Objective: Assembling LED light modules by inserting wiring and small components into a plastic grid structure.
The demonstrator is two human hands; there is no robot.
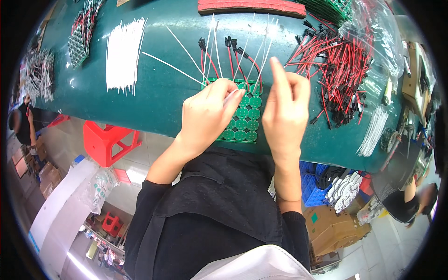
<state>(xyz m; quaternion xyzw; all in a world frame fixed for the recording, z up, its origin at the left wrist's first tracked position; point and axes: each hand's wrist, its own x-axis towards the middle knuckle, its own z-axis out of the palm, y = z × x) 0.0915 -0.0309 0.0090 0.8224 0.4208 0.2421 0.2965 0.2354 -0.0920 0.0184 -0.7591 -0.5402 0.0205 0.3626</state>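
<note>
My left hand is closed in a pinch over the upper left of a green circuit board panel made of small rounded boards. A short stretch of white wire shows between its thumb and forefinger. Just right of the panel is my right hand, forefinger stretched forward and the other fingers partly bent, with nothing visible in it. Thin white wires fan out from the panel's far edge. Among them stand several red and black wire leads with black connectors. My fingers hide part of the panel's far rows.
A bundle of white wires lies at the left, and a heap of red-black leads at the right. More white wires rest near the right edge. A red bar lies at the back. A red stool stands below the table.
</note>
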